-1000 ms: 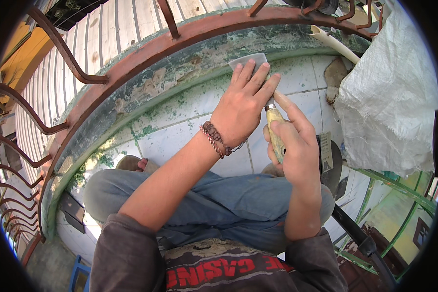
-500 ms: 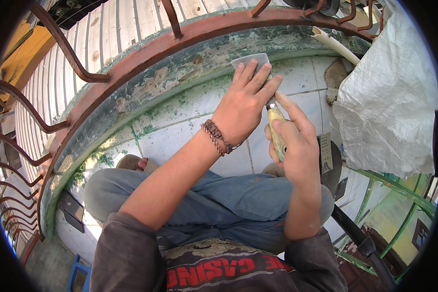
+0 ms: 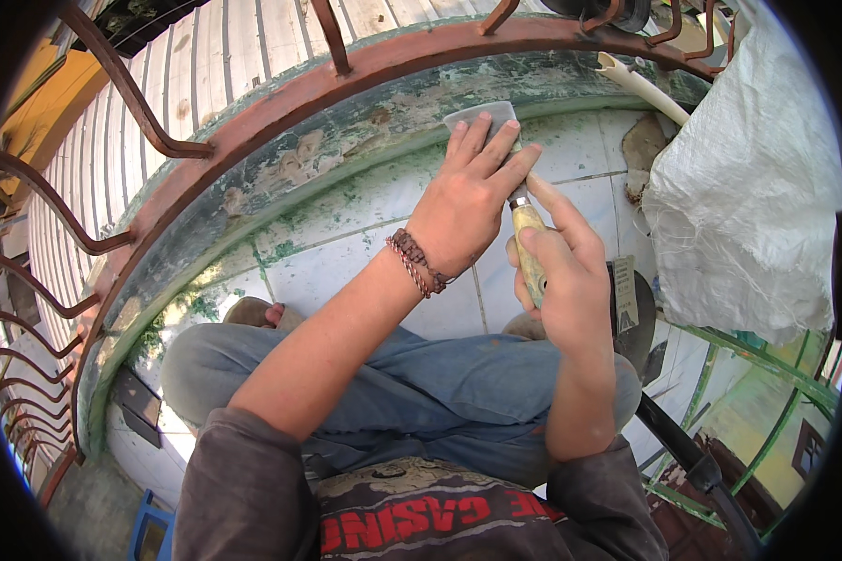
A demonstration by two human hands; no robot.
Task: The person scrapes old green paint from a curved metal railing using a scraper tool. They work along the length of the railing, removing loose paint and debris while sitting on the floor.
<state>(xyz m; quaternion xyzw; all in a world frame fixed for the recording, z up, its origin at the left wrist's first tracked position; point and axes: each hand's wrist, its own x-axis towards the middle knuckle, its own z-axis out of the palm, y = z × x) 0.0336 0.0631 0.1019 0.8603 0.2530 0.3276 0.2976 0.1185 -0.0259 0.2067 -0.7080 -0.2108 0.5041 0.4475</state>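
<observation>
My right hand [image 3: 571,271] is wrapped round the worn, yellowish handle of a paint scraper [image 3: 530,252], its index finger stretched along the neck. The wide, flat metal blade points away from me, its far edge against the low, curved green wall [image 3: 384,131] with peeling paint. On top of the blade lies my left hand [image 3: 468,196], fingers stretched and spread, covering most of the metal. A braided bracelet circles that wrist.
Green paint flakes [image 3: 276,251] litter the white floor tiles around my crossed legs. A red-brown metal railing [image 3: 281,103] curves over the wall. To the right are a white woven sack [image 3: 739,196], a pale pipe [image 3: 641,86] and a green metal frame [image 3: 758,360].
Both hands and the scraper have shifted very slightly left, with the same hold. Nothing else has visibly moved.
</observation>
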